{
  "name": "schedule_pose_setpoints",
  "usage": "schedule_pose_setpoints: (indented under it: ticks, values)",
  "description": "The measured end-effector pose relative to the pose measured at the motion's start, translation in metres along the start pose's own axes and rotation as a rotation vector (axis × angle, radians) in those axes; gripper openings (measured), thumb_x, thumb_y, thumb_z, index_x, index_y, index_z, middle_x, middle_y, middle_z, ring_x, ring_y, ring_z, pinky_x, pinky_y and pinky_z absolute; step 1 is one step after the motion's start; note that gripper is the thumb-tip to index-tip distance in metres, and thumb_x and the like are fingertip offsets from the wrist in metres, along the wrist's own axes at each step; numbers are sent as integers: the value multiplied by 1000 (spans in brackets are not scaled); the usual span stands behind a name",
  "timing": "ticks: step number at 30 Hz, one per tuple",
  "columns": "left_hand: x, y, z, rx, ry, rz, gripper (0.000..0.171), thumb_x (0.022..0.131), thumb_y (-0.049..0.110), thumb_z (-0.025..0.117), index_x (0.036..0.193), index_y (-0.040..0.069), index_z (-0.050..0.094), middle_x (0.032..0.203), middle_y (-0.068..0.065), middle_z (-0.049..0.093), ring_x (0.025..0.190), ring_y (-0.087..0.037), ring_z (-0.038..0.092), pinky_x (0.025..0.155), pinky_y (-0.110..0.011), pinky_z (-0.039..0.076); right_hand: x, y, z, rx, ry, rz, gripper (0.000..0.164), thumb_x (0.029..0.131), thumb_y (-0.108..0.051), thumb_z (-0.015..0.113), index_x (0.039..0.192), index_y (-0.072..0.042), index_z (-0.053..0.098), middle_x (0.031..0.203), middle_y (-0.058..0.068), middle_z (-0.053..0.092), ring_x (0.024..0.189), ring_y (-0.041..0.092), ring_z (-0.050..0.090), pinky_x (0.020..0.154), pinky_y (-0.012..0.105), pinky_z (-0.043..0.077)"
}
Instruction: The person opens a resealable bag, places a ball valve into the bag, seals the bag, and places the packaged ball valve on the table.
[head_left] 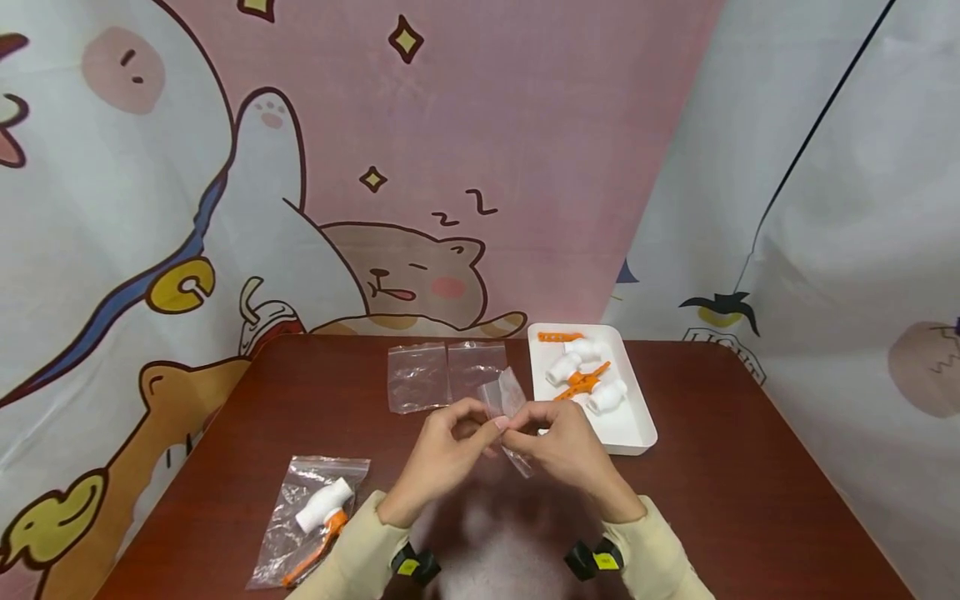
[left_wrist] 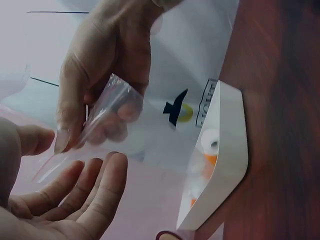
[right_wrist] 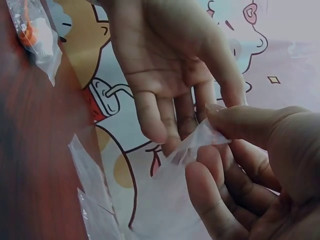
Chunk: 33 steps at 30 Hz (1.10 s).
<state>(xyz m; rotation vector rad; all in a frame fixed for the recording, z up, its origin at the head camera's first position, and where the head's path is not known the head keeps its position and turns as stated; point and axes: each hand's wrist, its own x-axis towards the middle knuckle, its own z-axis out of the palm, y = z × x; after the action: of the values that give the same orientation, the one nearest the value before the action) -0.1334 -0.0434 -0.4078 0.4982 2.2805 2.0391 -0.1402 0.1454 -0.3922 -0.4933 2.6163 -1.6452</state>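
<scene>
Over the middle of the table, both hands meet at a clear zip bag (head_left: pixel 512 390). My right hand (head_left: pixel 564 442) pinches the bag near its edge between thumb and fingers; the thin film (left_wrist: pixel 107 107) hangs across those fingers in the left wrist view. My left hand (head_left: pixel 448 447) is close against the same edge. Its fingers are spread and relaxed in the right wrist view, the thumb apart from them and its tip near the right thumb. No contents show in this bag.
Two flat clear bags (head_left: pixel 417 377) lie behind the hands. A white tray (head_left: pixel 633 429) at the back right holds white pipe-like fittings (head_left: pixel 606 396) and orange pieces (head_left: pixel 581 383). At the front left lies a zip bag (head_left: pixel 281 521) with a white fitting (head_left: pixel 324 504) and an orange piece (head_left: pixel 318 550).
</scene>
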Motion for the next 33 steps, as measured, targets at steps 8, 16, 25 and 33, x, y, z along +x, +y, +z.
schedule_pose_setpoints:
  ticks: [8, 16, 25, 33]
  values:
    - [-1, -2, -3, -84, -1, -80, 25, 98, 21, 71, 108, -2, 74, 97, -16, 75, 76, -11, 71, 76, -33, 63, 1, 5, 6, 114, -66, 38, 14, 83, -16, 85, 79, -6, 75, 71, 1, 73, 58, 13, 65, 55, 29, 58]
    - [-1, -3, -10, -128, -53, -91, 26, 101, 13, 65, 116, -7, 73, 111, -24, 73, 78, -14, 73, 78, -35, 64, 3, 10, 5, 210, -103, 68, 22, 86, -20, 84, 88, 0, 76, 73, 3, 73, 62, 11, 66, 60, 37, 61]
    - [-2, -3, -10, 73, 0, 30, 16, 98, 2, 65, 109, -5, 75, 98, -22, 75, 67, -22, 72, 67, -45, 62, 2, 10, 9, 122, -22, 2, 14, 90, -19, 80, 83, -8, 75, 70, 6, 73, 59, 12, 67, 58, 40, 61]
    - [-4, -2, -28, 314, 105, 58, 22, 92, -2, 65, 105, 8, 80, 95, -9, 75, 64, -16, 70, 57, -24, 57, 0, 19, -2, -188, 179, -204, 21, 80, -7, 78, 73, -23, 68, 64, -14, 66, 59, 1, 61, 56, 25, 55]
